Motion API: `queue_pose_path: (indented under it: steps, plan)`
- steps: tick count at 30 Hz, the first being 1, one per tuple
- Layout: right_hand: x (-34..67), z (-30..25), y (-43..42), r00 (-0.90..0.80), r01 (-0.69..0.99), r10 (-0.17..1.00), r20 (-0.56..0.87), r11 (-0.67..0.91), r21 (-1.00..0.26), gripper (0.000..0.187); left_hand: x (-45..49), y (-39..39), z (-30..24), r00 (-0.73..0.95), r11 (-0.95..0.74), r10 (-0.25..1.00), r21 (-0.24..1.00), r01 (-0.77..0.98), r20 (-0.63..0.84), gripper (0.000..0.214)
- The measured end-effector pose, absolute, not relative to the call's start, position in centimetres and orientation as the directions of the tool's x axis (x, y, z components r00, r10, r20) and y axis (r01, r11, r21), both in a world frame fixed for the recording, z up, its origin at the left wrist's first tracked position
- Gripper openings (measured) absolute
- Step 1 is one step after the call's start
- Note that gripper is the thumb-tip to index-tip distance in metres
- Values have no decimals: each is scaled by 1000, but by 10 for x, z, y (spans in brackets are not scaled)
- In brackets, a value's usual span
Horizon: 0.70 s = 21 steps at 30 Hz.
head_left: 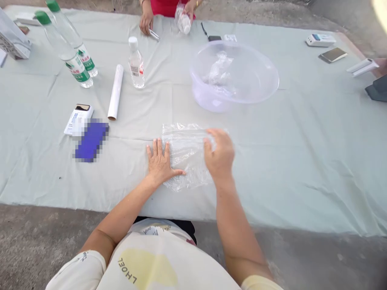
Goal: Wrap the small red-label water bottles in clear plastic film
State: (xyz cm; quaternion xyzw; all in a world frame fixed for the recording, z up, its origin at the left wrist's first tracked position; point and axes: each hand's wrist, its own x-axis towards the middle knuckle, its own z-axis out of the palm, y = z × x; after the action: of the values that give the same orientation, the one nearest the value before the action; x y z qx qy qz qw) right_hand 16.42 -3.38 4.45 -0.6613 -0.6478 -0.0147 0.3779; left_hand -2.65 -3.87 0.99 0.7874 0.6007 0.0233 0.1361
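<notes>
A thin, wrinkled sheet of clear plastic film [189,155] lies on the cloth-covered table in front of me. My left hand [159,161] rests flat at its left edge, fingers spread and thumb reaching over the film. Over the right part of the film, my right hand [220,155] is curled and slightly blurred. Its thumb and forefinger tips come close together at the film, which they seem to pinch. Past my hands stands a translucent basin [256,96] with crumpled clear plastic [222,68] inside.
Left of my hands are a white roll [115,92], a small bottle [137,66], two tall green-capped bottles [79,72], a white device [77,121] and a pixelated blue object [92,141]. Across the table a person's hand [146,20] touches a small silvery object. A phone [333,55] lies far right.
</notes>
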Motion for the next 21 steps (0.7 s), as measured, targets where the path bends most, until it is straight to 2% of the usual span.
queue_pose_path:
  steps: [1, 3, 6, 9, 13, 16, 19, 21]
  plan:
    - [149, 38, -35, 6, 877, 870, 493, 233, -421, 28, -26, -39, 11, 278, -241, 953, 251, 938, -123, 135]
    - [128, 23, -35, -188, 890, 898, 399, 327, -317, 30, -29, -38, 15, 291, -249, 950, 283, 926, -117, 127]
    - [122, 3, -32, -221, 929, 934, 280, 289, -232, 36, -46, -26, 22, 353, -282, 928, 394, 875, -119, 116]
    - [132, -9, -30, -203, 944, 948, 243, 256, -208, 48, -68, 9, 29, 334, -233, 939, 562, 794, -82, 103]
    - [139, -15, -31, -198, 945, 951, 238, 249, -210, 55, -87, 104, 36, -56, 38, 998, 751, 660, -1, 82]
    - [137, -17, -32, -187, 945, 955, 232, 239, -223, 58, -88, 186, 42, -270, 107, 960, 804, 585, 69, 90]
    - [135, -16, -32, -172, 947, 965, 200, 217, -235, 61, -84, 252, 50, -345, 85, 930, 841, 534, 125, 101]
    - [134, -15, -32, -157, 949, 972, 173, 197, -248, 64, -82, 279, 54, -367, 89, 921, 845, 528, 132, 99]
